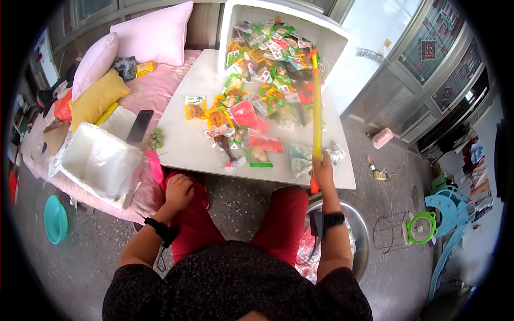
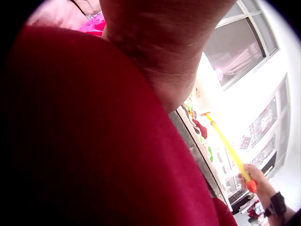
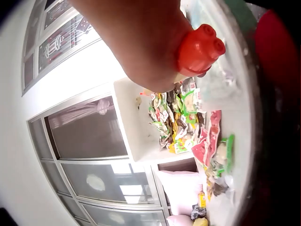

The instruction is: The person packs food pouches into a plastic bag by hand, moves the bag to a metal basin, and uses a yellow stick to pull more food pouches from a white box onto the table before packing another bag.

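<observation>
My right hand (image 1: 322,172) grips a long yellow stick (image 1: 317,115) with orange ends near its lower end, above the right side of the white table (image 1: 187,152). Two round knobs show on the near orange end (image 3: 200,51) in the right wrist view. The stick's far tip overlaps the heap of snack packets (image 1: 267,40) at the white foam box (image 1: 342,40). More packets, among them a red one (image 1: 243,114) and a green-edged one (image 1: 260,156), lie spread on the table. My left hand (image 1: 179,191) rests on the left thigh, holding nothing.
A metal basin (image 1: 364,243) with packets stands on the floor by my right leg. On the pink bed at left are a second foam box (image 1: 99,160) lined with plastic, a dark phone (image 1: 140,125) and pillows (image 1: 155,29). A green fan (image 1: 422,228) stands far right.
</observation>
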`<state>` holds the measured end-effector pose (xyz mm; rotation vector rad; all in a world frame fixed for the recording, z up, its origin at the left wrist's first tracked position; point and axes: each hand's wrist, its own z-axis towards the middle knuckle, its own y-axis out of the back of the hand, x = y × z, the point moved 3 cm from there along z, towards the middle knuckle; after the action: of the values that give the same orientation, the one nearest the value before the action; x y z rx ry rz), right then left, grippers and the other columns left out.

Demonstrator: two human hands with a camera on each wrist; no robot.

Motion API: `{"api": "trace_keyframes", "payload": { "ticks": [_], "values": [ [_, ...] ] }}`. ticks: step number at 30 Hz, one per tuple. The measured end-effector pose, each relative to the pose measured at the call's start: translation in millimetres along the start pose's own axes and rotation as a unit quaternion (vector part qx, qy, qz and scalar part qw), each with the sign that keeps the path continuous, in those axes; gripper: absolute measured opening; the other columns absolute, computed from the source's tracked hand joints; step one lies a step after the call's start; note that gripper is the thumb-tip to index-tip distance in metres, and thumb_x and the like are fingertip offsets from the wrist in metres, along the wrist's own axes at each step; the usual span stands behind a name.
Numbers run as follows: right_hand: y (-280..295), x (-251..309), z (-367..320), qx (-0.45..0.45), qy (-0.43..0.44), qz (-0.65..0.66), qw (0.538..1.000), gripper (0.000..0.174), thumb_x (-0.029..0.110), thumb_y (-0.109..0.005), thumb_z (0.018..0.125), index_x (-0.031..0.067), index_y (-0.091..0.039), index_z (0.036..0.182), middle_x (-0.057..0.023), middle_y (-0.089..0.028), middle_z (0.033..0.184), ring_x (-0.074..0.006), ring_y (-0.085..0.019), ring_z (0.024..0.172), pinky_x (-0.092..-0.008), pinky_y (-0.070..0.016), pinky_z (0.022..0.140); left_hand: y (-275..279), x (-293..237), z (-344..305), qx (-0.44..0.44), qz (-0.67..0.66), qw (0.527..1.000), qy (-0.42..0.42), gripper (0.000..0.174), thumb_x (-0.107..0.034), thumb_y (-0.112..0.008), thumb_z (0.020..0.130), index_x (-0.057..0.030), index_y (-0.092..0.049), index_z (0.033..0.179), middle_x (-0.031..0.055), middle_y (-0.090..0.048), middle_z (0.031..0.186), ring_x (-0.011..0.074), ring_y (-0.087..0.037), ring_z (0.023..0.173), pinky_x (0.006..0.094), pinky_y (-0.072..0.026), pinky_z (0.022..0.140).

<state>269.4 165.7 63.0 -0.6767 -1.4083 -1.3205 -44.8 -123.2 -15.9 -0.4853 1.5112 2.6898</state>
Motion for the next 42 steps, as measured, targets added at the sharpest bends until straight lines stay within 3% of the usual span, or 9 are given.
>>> {"api": "trace_keyframes", "payload": {
  "ticks": [9, 13, 19, 22, 27, 30, 33, 37, 42],
  "values": [
    [-52.9, 31.7, 136.2, -0.007, 0.008, 0.079, 0.997, 0.037, 0.017, -0.047, 0.078, 0.0002, -0.035, 0.109, -0.0121, -0.049, 0.077, -0.02, -0.053, 0.052, -0.0301, -0.0466, 0.041, -2.4, 1.6, 1.0, -0.002, 0.01, 1.0, -0.002, 0.016, -0.013, -0.057, 0.059, -0.0072, -0.055, 0.073, 0.0053, -0.055, 0.084, 0.0233, -0.048, 0.09, 0.0371, -0.0356, 0.079],
    [-81.8, -29.1, 156.8, 0.079, 0.025, 0.161, 0.983, 0.038, 0.017, -0.047, 0.078, 0.0015, -0.033, 0.11, -0.0106, -0.047, 0.075, -0.019, -0.051, 0.052, -0.0312, -0.0463, 0.039, 0.2, 1.0, 0.9, -0.012, 0.003, 1.0, -0.006, 0.016, -0.013, -0.057, 0.059, -0.0066, -0.055, 0.074, 0.0057, -0.055, 0.084, 0.0236, -0.048, 0.091, 0.0373, -0.036, 0.079],
    [-72.5, -16.4, 41.0, 0.084, -0.096, 0.119, 0.985, 0.041, 0.016, -0.046, 0.081, 0.0094, -0.029, 0.117, -0.0056, -0.045, 0.069, -0.0138, -0.046, 0.052, -0.0282, -0.0436, 0.042, 2.0, -1.4, 4.9, -0.002, -0.001, 1.0, -0.018, 0.018, -0.013, -0.057, 0.06, -0.0065, -0.055, 0.076, 0.0061, -0.055, 0.085, 0.0242, -0.048, 0.091, 0.0376, -0.0356, 0.079],
    [-60.7, -21.8, -6.4, 0.125, -0.102, 0.107, 0.981, 0.042, 0.016, -0.046, 0.08, 0.0074, -0.029, 0.117, -0.0052, -0.046, 0.067, -0.0136, -0.046, 0.048, -0.0266, -0.042, 0.04, -1.5, -1.2, 3.8, 0.007, 0.012, 1.0, -0.01, 0.017, -0.013, -0.057, 0.06, -0.0067, -0.054, 0.076, 0.0059, -0.055, 0.086, 0.0238, -0.047, 0.092, 0.0372, -0.0348, 0.08],
    [-47.5, -33.5, -77.7, 0.157, -0.092, -0.019, 0.983, 0.044, 0.015, -0.044, 0.081, 0.0007, -0.028, 0.119, -0.0065, -0.051, 0.066, -0.0131, -0.049, 0.044, -0.0257, -0.0413, 0.04, -1.0, 0.7, 2.7, 0.013, 0.01, 1.0, 0.002, 0.017, -0.014, -0.057, 0.061, -0.0072, -0.055, 0.076, 0.0051, -0.055, 0.087, 0.0232, -0.047, 0.093, 0.0368, -0.0343, 0.082],
    [-45.5, -32.3, -112.7, 0.197, -0.087, 0.06, 0.975, 0.045, 0.013, -0.045, 0.081, 0.0002, -0.027, 0.12, -0.0068, -0.051, 0.066, -0.0123, -0.05, 0.044, -0.025, -0.0408, 0.04, -1.8, 1.0, -2.0, 0.004, 0.022, 1.0, 0.0, 0.017, -0.014, -0.057, 0.061, -0.0075, -0.055, 0.076, 0.005, -0.055, 0.087, 0.0231, -0.047, 0.093, 0.0368, -0.0343, 0.082],
    [-46.5, -29.9, -118.6, 0.165, -0.07, 0.059, 0.982, 0.045, 0.013, -0.045, 0.08, 0.0, -0.028, 0.12, -0.0062, -0.05, 0.065, -0.0117, -0.049, 0.044, -0.0241, -0.0404, 0.04, -2.6, 2.0, -1.0, -0.001, 0.018, 1.0, 0.002, 0.017, -0.015, -0.057, 0.061, -0.0077, -0.055, 0.076, 0.0049, -0.055, 0.087, 0.0231, -0.047, 0.093, 0.0369, -0.0345, 0.082],
    [-50.5, 4.3, -57.1, 0.128, -0.031, 0.029, 0.991, 0.042, 0.014, -0.046, 0.08, 0.0017, -0.032, 0.118, -0.0069, -0.05, 0.065, -0.0129, -0.049, 0.045, -0.025, -0.041, 0.041, -2.6, 2.3, -0.8, -0.006, 0.009, 1.0, 0.0, 0.016, -0.015, -0.057, 0.061, -0.0077, -0.055, 0.075, 0.0049, -0.055, 0.087, 0.023, -0.047, 0.094, 0.0371, -0.0346, 0.081],
    [-81.1, 20.0, 69.1, 0.08, 0.037, 0.041, 0.995, 0.038, 0.017, -0.047, 0.078, 0.0032, -0.037, 0.112, -0.0092, -0.05, 0.069, -0.0153, -0.05, 0.045, -0.0275, -0.0426, 0.04, -6.5, 4.3, -0.3, 0.005, 0.015, 1.0, 0.002, 0.015, -0.016, -0.056, 0.061, -0.0079, -0.055, 0.074, 0.0051, -0.055, 0.087, 0.0224, -0.047, 0.093, 0.0368, -0.0347, 0.081]
  ]
}}
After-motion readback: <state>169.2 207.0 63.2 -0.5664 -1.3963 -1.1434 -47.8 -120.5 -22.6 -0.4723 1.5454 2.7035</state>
